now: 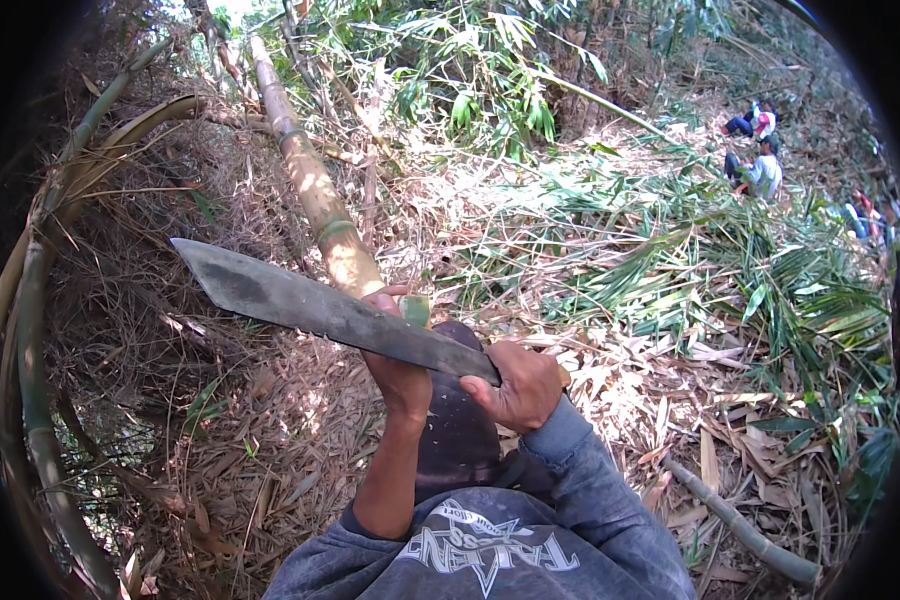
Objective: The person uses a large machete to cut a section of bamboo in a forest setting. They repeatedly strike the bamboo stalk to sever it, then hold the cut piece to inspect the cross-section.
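My right hand (527,388) is closed around the handle of a machete (340,316). Its long dark blade points up to the left and crosses in front of my left hand (400,385). That hand appears closed on the near end of a thick bamboo pole (320,200); the blade hides part of its grip. From there the pole slants away toward the upper left. A short greenish bamboo piece or cut end (414,309) shows just above the blade, beside my left fingers.
Bent bamboo stems (36,350) rise along the left. Cut leafy branches (630,240) lie heaped on the right, with people (762,175) sitting beyond them. A cut bamboo length (745,530) rests at lower right on dry leaf litter (610,400).
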A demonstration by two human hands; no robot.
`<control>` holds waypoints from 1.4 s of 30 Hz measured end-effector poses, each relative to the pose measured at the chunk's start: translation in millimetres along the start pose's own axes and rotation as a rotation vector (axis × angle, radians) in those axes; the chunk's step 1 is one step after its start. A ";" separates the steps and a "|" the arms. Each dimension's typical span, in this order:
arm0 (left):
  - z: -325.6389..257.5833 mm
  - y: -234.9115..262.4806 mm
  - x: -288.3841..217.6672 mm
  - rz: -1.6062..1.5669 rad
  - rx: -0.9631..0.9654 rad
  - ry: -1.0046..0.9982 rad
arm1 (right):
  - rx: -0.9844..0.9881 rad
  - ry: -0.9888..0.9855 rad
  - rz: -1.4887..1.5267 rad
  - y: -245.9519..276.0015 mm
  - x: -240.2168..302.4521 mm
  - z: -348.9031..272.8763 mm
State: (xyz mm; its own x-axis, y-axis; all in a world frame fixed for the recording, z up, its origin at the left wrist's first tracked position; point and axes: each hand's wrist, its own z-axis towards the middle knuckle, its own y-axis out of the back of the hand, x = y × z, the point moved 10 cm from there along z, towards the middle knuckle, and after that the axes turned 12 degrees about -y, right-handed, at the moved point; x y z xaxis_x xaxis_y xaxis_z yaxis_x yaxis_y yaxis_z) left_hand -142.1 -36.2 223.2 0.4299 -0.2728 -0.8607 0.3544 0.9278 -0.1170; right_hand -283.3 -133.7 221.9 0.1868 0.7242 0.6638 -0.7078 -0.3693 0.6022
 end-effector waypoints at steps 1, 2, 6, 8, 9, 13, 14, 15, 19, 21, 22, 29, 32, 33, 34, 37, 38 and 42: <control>0.0 1.2 -1.6 0.004 0.001 -0.023 | 0.004 -0.005 -0.005 -1.0 -0.7 -0.8; -1.2 1.3 -1.0 -0.004 -0.012 -0.023 | 0.011 -0.015 -0.013 -1.7 -2.1 -1.6; -0.3 -0.9 -9.4 0.045 -0.004 -0.171 | 0.055 -0.051 -0.016 -8.8 -12.2 -2.1; -4.6 -4.3 8.1 -0.052 0.016 -0.146 | 0.094 -0.097 -0.036 -16.0 -30.8 -6.0; -9.6 -2.1 29.0 -0.168 0.013 -0.055 | 0.123 -0.124 -0.049 -22.5 -43.9 -9.8; -32.3 -7.6 65.8 -0.477 -0.124 0.224 | 0.179 -0.282 -0.123 -36.2 -93.6 -49.6; -34.6 -0.4 66.1 -0.116 -0.005 0.061 | 0.168 -0.290 -0.108 -35.3 -98.7 -53.8; -38.6 11.5 65.0 0.267 0.048 -0.101 | 0.170 -0.303 -0.086 -35.4 -95.2 -58.4; 25.5 37.0 -20.8 0.797 -0.054 -0.166 | 0.280 -0.425 -0.548 -46.2 -242.0 -132.2; 65.2 72.0 -63.3 0.367 -0.184 -0.260 | 0.301 -0.565 -0.595 -22.5 -307.9 -188.3; 72.6 75.7 -58.6 0.031 -0.253 -0.046 | 0.306 -0.654 -0.636 -2.5 -344.3 -222.1; 28.6 40.3 15.9 -0.361 -0.170 0.403 | 0.014 -0.678 -0.022 17.3 -217.5 -144.0; 14.2 22.9 30.8 -0.363 -0.127 0.477 | 0.006 -0.277 -0.016 10.1 -135.5 -78.4; 10.3 18.2 36.2 -0.357 -0.108 0.502 | 0.037 -0.337 0.039 14.4 -103.9 -54.0; 6.7 17.3 38.2 -0.332 -0.146 0.528 | 0.032 -0.261 0.011 15.3 -80.0 -37.7; 3.3 25.6 46.2 -0.245 -0.203 0.328 | -0.059 -0.055 0.061 10.1 -24.9 -3.1; -3.7 24.5 46.4 -0.236 -0.217 0.367 | -0.013 -0.054 0.043 4.9 -17.2 1.8; 13.4 17.6 6.8 0.201 0.031 -0.033 | 0.083 -0.039 0.003 -10.8 -1.2 11.3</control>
State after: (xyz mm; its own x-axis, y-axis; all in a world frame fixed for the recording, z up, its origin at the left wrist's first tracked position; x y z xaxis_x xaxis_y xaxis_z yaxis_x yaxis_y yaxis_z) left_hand -121.8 -25.1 222.0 0.5212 -0.0918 -0.8485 0.2843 0.9561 0.0712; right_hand -268.2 -137.2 219.6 0.2124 0.7006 0.6812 -0.6496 -0.4195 0.6340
